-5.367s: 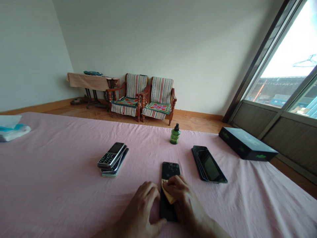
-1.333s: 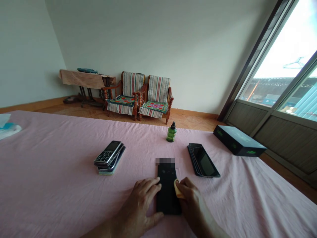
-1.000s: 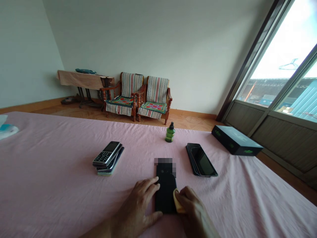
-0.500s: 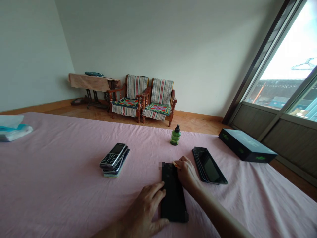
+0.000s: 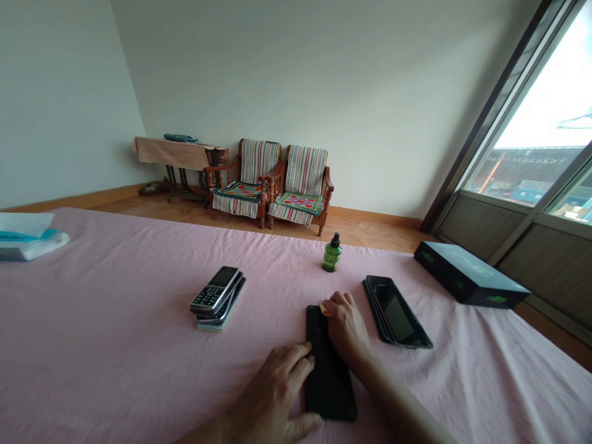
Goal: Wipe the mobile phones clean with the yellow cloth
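A black phone (image 5: 329, 382) lies on the pink sheet in front of me, its long side pointing away. My left hand (image 5: 277, 385) rests along its left edge, fingers stretched and thumb spread near the lower corner, bracing it. My right hand (image 5: 345, 324) is closed around a small pale-orange cloth (image 5: 325, 308), pressed on the phone's far right end. Most of the cloth is hidden under the fingers. Right of that hand lies a stack of dark, flat touchscreen devices (image 5: 398, 314). To the left sits a pile of phones, a silver keypad phone (image 5: 216, 291) on top.
Beyond the hands stands a green spray bottle (image 5: 332, 254). A black box (image 5: 472, 274) lies at the right edge of the pink sheet (image 5: 139, 345). A white and blue tissue pack (image 5: 32, 240) is at far left. Two wooden chairs (image 5: 298, 200) stand by the wall.
The view has turned slightly left, so everything sits a little further right. My right hand has shifted slightly along the phone's far end with the cloth. The left hand stays at the edge.
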Motion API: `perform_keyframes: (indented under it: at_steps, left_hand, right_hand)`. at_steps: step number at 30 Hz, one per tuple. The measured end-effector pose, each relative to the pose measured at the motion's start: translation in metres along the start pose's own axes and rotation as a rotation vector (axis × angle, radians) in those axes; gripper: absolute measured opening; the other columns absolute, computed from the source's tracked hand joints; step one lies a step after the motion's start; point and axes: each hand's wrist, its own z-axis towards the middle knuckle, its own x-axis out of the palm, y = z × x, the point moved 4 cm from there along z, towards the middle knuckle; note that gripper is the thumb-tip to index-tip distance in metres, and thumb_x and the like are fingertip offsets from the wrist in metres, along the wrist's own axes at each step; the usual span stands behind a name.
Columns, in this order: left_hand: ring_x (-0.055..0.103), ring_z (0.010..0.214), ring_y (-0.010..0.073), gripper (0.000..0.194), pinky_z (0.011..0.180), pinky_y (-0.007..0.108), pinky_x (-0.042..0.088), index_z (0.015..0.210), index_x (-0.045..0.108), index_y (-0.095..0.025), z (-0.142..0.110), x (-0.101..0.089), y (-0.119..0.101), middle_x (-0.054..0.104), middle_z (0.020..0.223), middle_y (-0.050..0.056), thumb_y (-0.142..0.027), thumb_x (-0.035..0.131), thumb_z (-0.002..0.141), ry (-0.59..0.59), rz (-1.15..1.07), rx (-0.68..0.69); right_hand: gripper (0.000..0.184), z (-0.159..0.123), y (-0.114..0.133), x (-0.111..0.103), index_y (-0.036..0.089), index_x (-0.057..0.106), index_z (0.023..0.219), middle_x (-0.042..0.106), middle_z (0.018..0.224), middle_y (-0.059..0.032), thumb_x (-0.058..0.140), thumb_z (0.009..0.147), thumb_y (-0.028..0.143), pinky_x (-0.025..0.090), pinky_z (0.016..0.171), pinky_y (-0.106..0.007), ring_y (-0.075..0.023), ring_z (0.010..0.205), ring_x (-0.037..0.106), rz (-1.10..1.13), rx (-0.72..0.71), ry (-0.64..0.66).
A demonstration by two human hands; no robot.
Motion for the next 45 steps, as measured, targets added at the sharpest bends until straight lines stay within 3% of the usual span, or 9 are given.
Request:
perform_keyframes:
  at_steps: [15, 25, 30, 36, 45]
  left_hand:
    - [0.044, 0.126, 0.0309, 0.068, 0.106, 0.045, 0.039, 0.13, 0.052, -0.016, 0.0, 0.004, 0.002, 0.048, 0.139, 0.013, -0.027, 0.079, 0.068, 0.017, 0.017, 0.03]
    - [0.044, 0.125, 0.0288, 0.067, 0.108, 0.043, 0.037, 0.13, 0.052, -0.017, 0.0, -0.001, -0.001, 0.049, 0.136, 0.011, -0.026, 0.078, 0.069, 0.007, -0.026, 0.002]
    - [0.044, 0.124, 0.0289, 0.062, 0.108, 0.044, 0.036, 0.122, 0.055, -0.017, 0.0, -0.001, 0.0, 0.049, 0.132, 0.011, -0.024, 0.079, 0.066, -0.027, -0.074, -0.01]
    - [0.043, 0.121, 0.0291, 0.069, 0.106, 0.047, 0.035, 0.122, 0.044, -0.02, -0.002, -0.001, 0.0, 0.047, 0.128, 0.01, -0.014, 0.076, 0.062, -0.145, -0.151, -0.002]
    - [0.043, 0.121, 0.0299, 0.066, 0.105, 0.048, 0.037, 0.124, 0.04, -0.019, -0.003, 0.004, 0.003, 0.048, 0.126, 0.011, -0.012, 0.068, 0.065, -0.137, -0.119, 0.019]
  right_hand:
    - [0.026, 0.007, 0.003, 0.014, 0.016, 0.063, 0.081, 0.059, 0.084, -0.007, 0.044, 0.084, 0.0, 0.032, 0.068, -0.031, -0.0209, 0.079, 0.045, 0.058, -0.043, 0.006]
    - [0.034, 0.005, 0.011, 0.017, 0.025, 0.069, 0.1, 0.058, 0.095, -0.005, 0.047, 0.088, 0.003, 0.039, 0.073, -0.029, -0.0196, 0.087, 0.047, 0.158, -0.2, 0.082]
    - [0.028, -0.01, 0.02, 0.009, 0.023, 0.068, 0.096, 0.057, 0.091, -0.0046, 0.047, 0.09, 0.006, 0.039, 0.073, -0.03, -0.019, 0.085, 0.046, 0.256, -0.254, 0.087]
    - [0.026, -0.034, 0.029, -0.007, 0.02, 0.068, 0.084, 0.056, 0.09, -0.0048, 0.05, 0.086, 0.002, 0.04, 0.075, -0.031, -0.0191, 0.087, 0.047, 0.294, -0.207, 0.113]
    - [0.02, -0.085, 0.052, -0.026, 0.021, 0.07, 0.079, 0.06, 0.084, -0.0063, 0.055, 0.083, 0.008, 0.042, 0.067, -0.029, -0.0194, 0.08, 0.052, 0.363, -0.203, 0.241]
